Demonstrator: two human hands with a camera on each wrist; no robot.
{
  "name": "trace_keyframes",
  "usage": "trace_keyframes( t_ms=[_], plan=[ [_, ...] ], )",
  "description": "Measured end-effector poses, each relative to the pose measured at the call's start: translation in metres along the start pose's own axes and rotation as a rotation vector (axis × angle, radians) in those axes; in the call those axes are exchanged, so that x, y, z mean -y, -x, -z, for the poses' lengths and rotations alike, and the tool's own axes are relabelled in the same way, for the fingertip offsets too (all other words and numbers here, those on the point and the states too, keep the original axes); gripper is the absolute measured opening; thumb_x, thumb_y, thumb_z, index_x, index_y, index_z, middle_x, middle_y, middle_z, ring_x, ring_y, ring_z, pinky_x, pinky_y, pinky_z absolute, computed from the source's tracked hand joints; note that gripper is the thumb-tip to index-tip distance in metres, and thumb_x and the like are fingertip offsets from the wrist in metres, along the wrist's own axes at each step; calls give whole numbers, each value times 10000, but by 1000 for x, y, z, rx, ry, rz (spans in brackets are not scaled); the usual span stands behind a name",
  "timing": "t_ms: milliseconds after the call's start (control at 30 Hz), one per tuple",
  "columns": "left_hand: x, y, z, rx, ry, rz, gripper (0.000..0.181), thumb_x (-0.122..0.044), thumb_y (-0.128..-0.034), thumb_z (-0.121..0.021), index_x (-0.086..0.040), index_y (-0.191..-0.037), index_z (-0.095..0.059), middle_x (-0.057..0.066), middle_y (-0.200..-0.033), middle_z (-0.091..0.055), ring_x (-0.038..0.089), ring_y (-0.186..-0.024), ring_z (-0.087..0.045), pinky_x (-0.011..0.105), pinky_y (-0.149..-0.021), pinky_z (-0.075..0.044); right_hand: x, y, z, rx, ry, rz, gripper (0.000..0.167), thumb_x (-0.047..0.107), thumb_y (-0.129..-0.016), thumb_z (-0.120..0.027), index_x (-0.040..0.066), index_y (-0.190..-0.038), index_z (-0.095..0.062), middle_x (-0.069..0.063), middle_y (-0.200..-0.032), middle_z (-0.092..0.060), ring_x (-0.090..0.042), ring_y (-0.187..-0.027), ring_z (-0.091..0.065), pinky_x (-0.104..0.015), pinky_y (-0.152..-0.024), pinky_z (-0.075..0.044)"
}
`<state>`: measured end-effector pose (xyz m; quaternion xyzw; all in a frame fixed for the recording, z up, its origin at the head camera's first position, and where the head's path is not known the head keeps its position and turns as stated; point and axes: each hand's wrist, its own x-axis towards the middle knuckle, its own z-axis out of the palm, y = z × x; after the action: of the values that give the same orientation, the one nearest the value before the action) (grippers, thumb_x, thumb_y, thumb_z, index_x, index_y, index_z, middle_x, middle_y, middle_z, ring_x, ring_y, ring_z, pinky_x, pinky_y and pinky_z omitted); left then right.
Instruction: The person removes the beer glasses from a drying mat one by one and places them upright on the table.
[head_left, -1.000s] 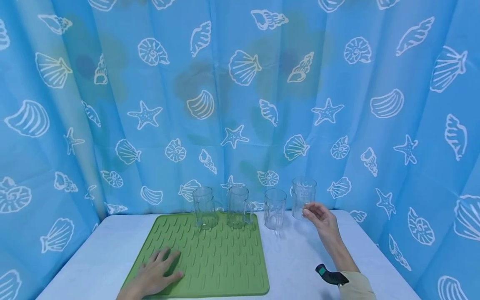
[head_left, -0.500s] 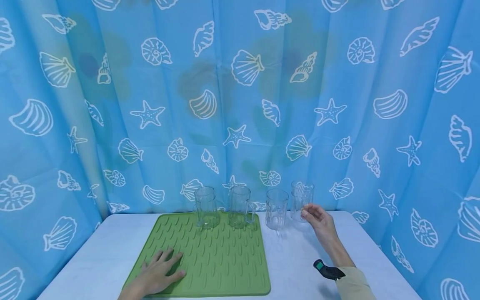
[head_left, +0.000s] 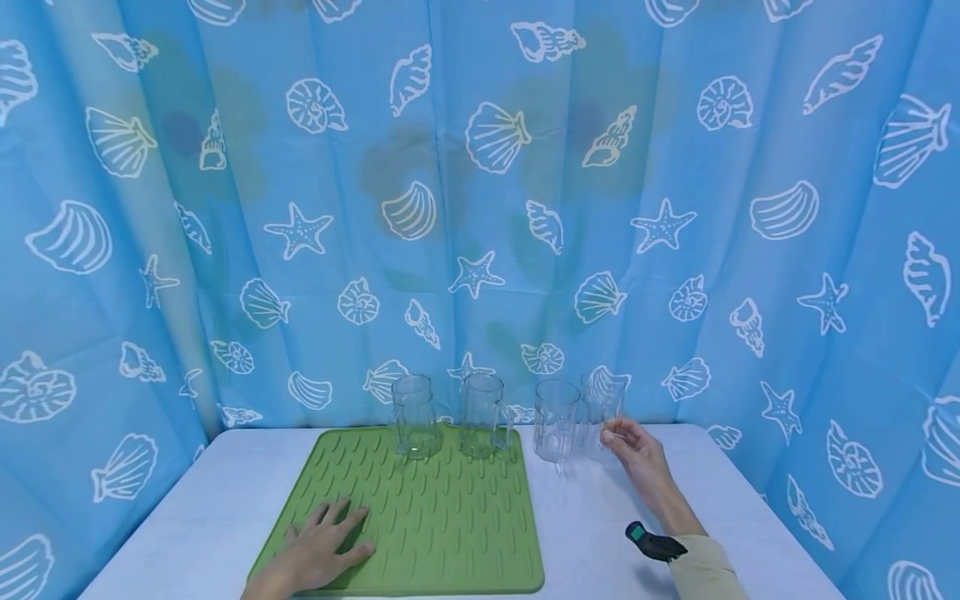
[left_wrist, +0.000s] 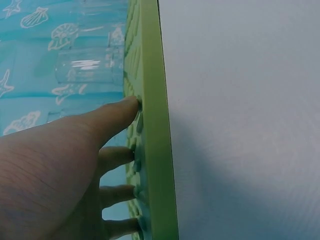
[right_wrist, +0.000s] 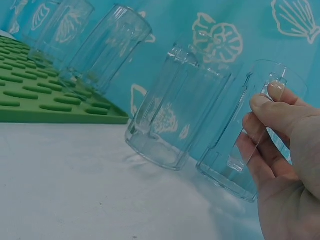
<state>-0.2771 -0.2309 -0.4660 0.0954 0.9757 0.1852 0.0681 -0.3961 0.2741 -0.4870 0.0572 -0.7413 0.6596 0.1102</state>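
Note:
My right hand (head_left: pixel 637 458) grips the handle of the rightmost clear glass mug (right_wrist: pixel 227 155); thumb and fingers curl round that handle in the right wrist view. This mug stands upright close beside a second glass mug (head_left: pixel 556 421) on the white table. Two more glass mugs, one at left (head_left: pixel 416 417) and one at right (head_left: pixel 480 417), stand on the back edge of a green ridged drying mat (head_left: pixel 442 525). Spread fingers of my left hand (head_left: pixel 315 550) rest on the mat's front left part; in the left wrist view its fingertips touch the mat surface.
A white cloth (head_left: pixel 180 517) covers the table around the mat. Behind and at both sides hangs a blue curtain (head_left: pixel 360 167) printed with white shells and starfish. A black band (head_left: pixel 654 543) sits at my right wrist.
My right hand has brought the rightmost mug down and slightly left, nearer to the mug beside it. The left hand stays on the mat. The head view has shifted a little.

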Motion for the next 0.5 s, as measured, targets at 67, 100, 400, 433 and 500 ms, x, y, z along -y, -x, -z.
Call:
trace_keyframes(
  t_ms=[67,100,400,433,500],
  plan=[
    [0,0,0,3,-7,6,702,-577,-932,-549,-137,-1471,-460,220,-1551,-343,577,-1400,-242,888,-936,-172,-2,0,-2,-5,-9,-4,517,384,-954,-631,26,-1300,-495,-77,-1229,-595,-12,-1042,-584,-70,-917,-481],
    [0,-1,0,2,-8,8,703,-577,-931,-551,-137,-1471,-460,219,-1550,-344,575,-1402,-242,887,-939,-171,-3,-1,-2,-7,-18,-2,512,374,-954,-635,19,-1296,-496,-68,-1218,-599,-13,-1037,-586,-80,-918,-487],
    [-1,-1,-1,-3,-17,16,697,-574,-927,-560,-146,-1469,-464,212,-1545,-356,569,-1401,-251,881,-943,-179,-8,0,-3,-23,-61,0,434,327,-953,-648,34,-1248,-523,-95,-1261,-604,35,-1044,-611,-97,-924,-499],
    [-1,-1,-1,-2,-17,17,697,-574,-927,-560,-146,-1468,-464,212,-1545,-356,569,-1401,-251,881,-942,-179,-8,0,-3,-25,-60,-6,439,330,-952,-649,32,-1248,-521,-65,-1243,-616,40,-1043,-611,-92,-921,-497],
    [-1,-1,-1,0,-20,18,698,-575,-926,-560,-146,-1468,-465,215,-1544,-357,570,-1401,-251,881,-941,-181,-9,1,-2,-30,-53,-19,454,335,-949,-652,27,-1252,-514,-2,-1199,-632,45,-1038,-610,-82,-916,-492]
  ],
)
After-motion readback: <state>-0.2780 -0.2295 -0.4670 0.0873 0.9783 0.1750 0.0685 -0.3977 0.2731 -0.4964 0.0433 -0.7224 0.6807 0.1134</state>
